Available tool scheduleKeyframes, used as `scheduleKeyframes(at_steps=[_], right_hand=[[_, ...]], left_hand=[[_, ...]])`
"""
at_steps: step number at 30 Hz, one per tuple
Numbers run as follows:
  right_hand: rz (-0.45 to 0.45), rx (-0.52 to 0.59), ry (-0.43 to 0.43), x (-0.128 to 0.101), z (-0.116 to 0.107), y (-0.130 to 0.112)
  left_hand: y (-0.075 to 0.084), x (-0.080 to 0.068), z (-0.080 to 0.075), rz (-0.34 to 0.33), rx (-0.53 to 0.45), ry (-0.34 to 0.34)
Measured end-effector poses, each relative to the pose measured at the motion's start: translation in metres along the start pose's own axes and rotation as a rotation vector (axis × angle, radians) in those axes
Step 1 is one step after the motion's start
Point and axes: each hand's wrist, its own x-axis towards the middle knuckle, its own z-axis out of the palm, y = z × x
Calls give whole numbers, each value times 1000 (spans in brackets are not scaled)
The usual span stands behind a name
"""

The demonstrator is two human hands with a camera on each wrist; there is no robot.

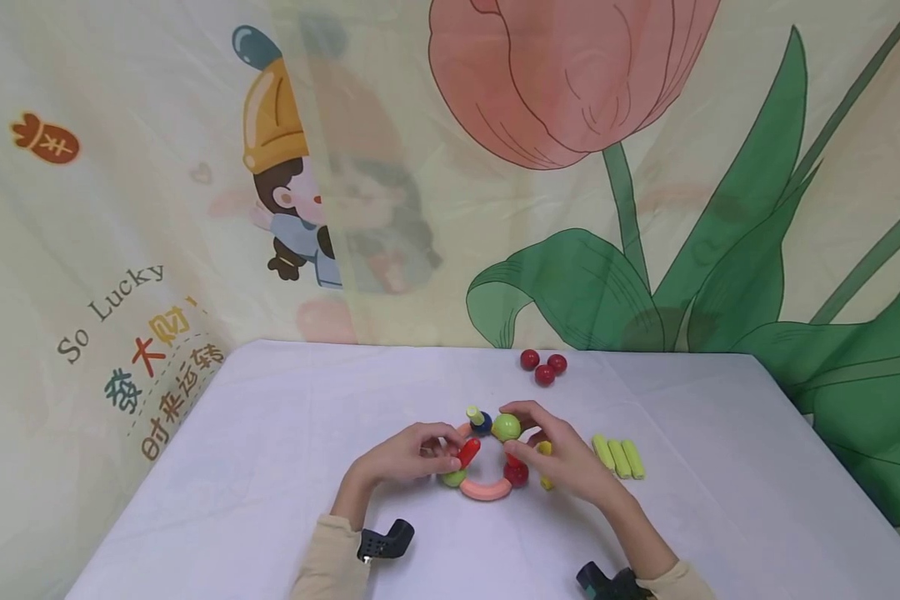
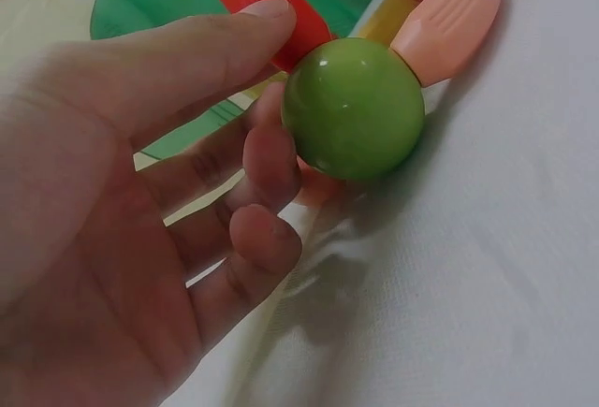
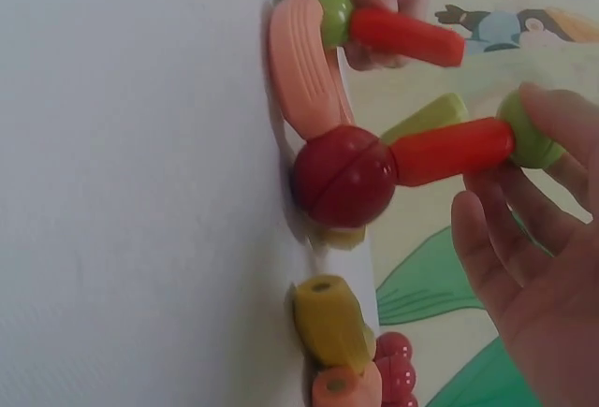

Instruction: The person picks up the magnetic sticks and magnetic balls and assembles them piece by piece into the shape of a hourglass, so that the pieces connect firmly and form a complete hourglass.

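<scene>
On the white table [image 1: 285,433], both hands' fingers [image 1: 528,454] pinch red sticks [image 1: 468,452].

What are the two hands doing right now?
Left hand: pinches the red stick above a green ball.
Right hand: grips the upper green ball.

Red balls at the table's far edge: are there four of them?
No, the head view shows only three red balls clustered together there.

A: Colours on the desk [image 1: 285,433]?
B: Desk white. Curved piece [image 1: 486,490] salmon pink; balls [image 1: 506,427] lime green, one dark red [image 1: 517,474]; sticks [image 1: 468,452] red.
A: Loose items?
B: Three balls [image 1: 543,366] crimson, three rods [image 1: 619,457] yellow-green. Backdrop [image 1: 645,208] cream, pink tulip, green leaves.
</scene>
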Motion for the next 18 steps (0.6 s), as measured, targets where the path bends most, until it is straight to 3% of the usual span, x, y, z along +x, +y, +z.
scheduleKeyframes(at_steps=[7,12,18], right_hand=[[-26,-42,20,0,13,-4],[-84,-73,16,0,20,-5],[-82,-58,-4,-1,21,-4]], left_hand=[[1,0,1,-34,15,8],[3,1,3,-14,21,-3],[3,3,4,3,11,-19]])
